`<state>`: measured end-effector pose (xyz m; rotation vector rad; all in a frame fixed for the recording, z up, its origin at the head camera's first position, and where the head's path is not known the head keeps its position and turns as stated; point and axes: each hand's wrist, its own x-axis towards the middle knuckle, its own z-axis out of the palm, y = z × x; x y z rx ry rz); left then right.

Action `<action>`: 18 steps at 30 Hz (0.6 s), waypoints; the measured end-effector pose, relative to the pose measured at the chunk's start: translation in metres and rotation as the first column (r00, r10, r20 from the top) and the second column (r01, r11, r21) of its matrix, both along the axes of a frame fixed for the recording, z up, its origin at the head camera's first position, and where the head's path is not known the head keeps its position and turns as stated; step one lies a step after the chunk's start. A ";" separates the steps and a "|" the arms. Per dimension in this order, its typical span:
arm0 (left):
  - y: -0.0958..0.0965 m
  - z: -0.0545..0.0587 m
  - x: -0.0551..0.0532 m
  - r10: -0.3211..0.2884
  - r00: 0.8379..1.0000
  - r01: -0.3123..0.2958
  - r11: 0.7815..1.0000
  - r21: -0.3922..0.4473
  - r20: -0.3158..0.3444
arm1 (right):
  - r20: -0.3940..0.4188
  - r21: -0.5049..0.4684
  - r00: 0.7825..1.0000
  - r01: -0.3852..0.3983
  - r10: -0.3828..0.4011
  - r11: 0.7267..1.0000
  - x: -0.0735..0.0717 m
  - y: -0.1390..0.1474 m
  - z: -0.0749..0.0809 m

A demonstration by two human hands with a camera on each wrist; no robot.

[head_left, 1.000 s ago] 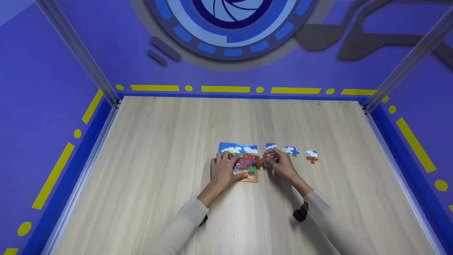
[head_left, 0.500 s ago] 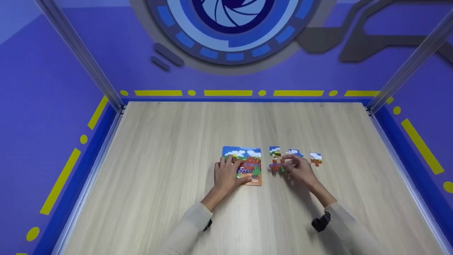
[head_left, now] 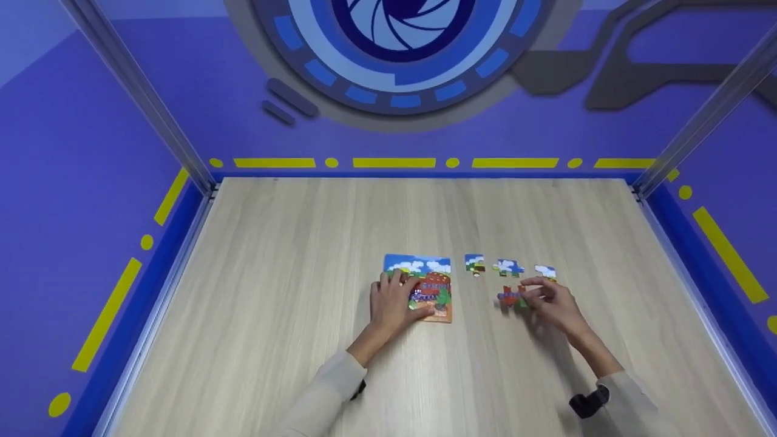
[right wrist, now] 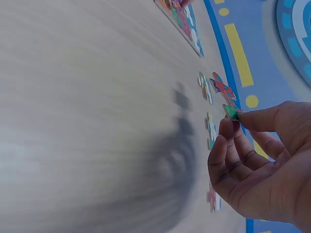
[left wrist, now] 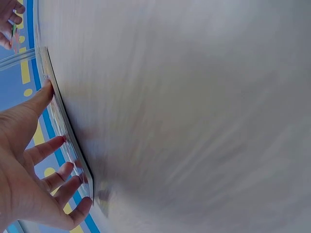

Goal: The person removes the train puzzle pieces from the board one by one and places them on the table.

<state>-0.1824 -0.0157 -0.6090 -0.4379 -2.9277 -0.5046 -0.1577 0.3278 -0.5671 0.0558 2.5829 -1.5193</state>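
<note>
My left hand rests on a rectangular picture board printed with clouds, red shapes and an orange lower edge. Its fingers are spread, and in the left wrist view the thumb and fingertips touch the board's face. To the right, my right hand pinches a red, blue and green jigsaw piece between thumb and fingertips. The right wrist view shows this jigsaw piece held above the table, its green corner at the thumb tip. Part of the board is hidden under the left hand.
Three loose jigsaw pieces lie in a row beyond the right hand: a left one, a middle one and a right one, partly covered by the fingers. Blue-purple walls with metal posts enclose the wooden table.
My right hand has carried the pinched jigsaw piece rightward, from over the board's right edge to in front of the loose pieces. The left hand stays on the board. The head view has shifted slightly.
</note>
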 end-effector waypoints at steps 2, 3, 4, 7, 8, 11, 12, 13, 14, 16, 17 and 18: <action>0.000 0.000 0.000 -0.001 1.000 0.001 1.000 0.004 -0.006 | -0.006 -0.001 1.000 0.011 -0.011 1.000 0.003 0.006 0.000; 0.000 0.000 0.000 -0.002 1.000 0.002 1.000 0.006 -0.007 | -0.009 -0.006 1.000 0.017 -0.017 1.000 0.004 0.008 0.000; 0.000 0.000 0.000 -0.002 1.000 0.002 1.000 0.006 -0.005 | -0.013 -0.009 1.000 0.023 -0.023 1.000 0.006 0.010 0.001; -0.001 0.002 0.001 0.001 1.000 -0.001 1.000 -0.003 0.008 | -0.011 -0.013 0.999 0.043 -0.043 0.999 0.011 0.016 0.001; -0.001 0.002 0.001 0.002 1.000 -0.002 1.000 -0.006 0.011 | -0.004 -0.012 0.999 0.050 -0.050 0.999 0.013 0.018 0.001; 0.000 0.003 0.002 0.008 1.000 -0.008 0.999 -0.036 0.013 | 0.028 -0.010 0.996 0.088 -0.088 0.996 0.018 0.024 -0.002; 0.000 0.003 0.002 0.012 1.000 -0.011 0.999 -0.045 0.014 | 0.037 -0.006 0.995 0.095 -0.095 0.995 0.019 0.026 -0.003; 0.000 0.003 0.002 0.014 1.000 -0.014 0.998 -0.054 0.013 | 0.048 -0.005 0.993 0.105 -0.105 0.994 0.021 0.028 -0.004; 0.000 0.003 0.002 0.016 1.000 -0.016 0.998 -0.059 0.012 | 0.056 -0.003 0.992 0.114 -0.114 0.993 0.022 0.030 -0.005; 0.001 0.003 0.002 0.017 1.000 -0.016 0.998 -0.058 0.014 | 0.063 -0.005 0.990 0.130 -0.130 0.991 0.024 0.035 -0.006; 0.001 0.003 0.002 0.016 1.000 -0.015 0.998 -0.053 0.016 | 0.065 -0.007 0.989 0.136 -0.135 0.991 0.025 0.037 -0.006; 0.001 0.003 0.002 0.015 1.000 -0.014 0.999 -0.047 0.018 | 0.066 -0.008 0.988 0.141 -0.140 0.990 0.026 0.039 -0.007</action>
